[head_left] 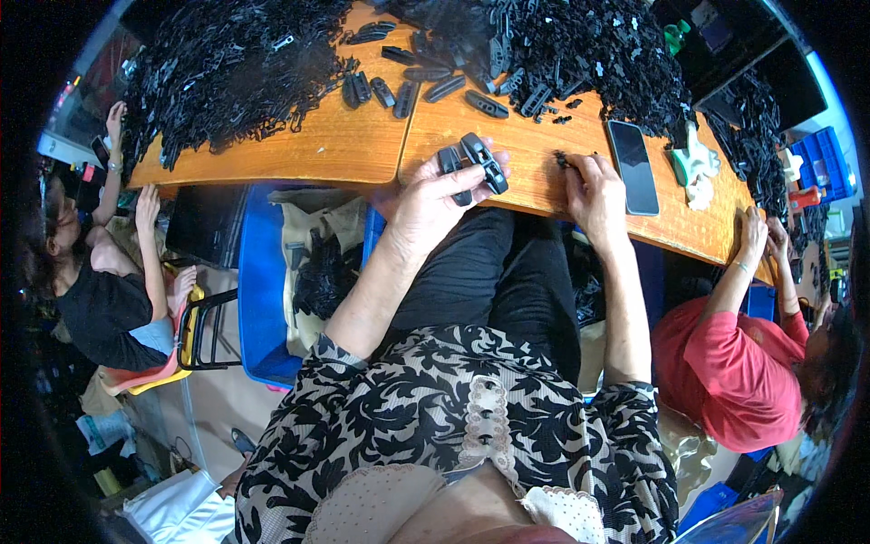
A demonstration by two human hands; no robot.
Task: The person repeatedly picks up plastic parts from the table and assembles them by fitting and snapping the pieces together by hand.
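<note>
At the table's (344, 145) near edge, the left hand (435, 204) has its fingers (471, 177) closed around two black plastic clips (471, 163), raised just above the wood. Just beside it, the right hand (594, 190) pinches a small black part (562, 160) at its fingertips, resting on the table. A dark phone (633, 166) lies right of that hand.

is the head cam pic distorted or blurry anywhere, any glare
Head view: strong fisheye, the wooden table edge bows and black corners ring the frame; the left hand holding black plastic clips is sharp; the phone screen shows mild sheen; people at the rim look stretched and softer.
</note>
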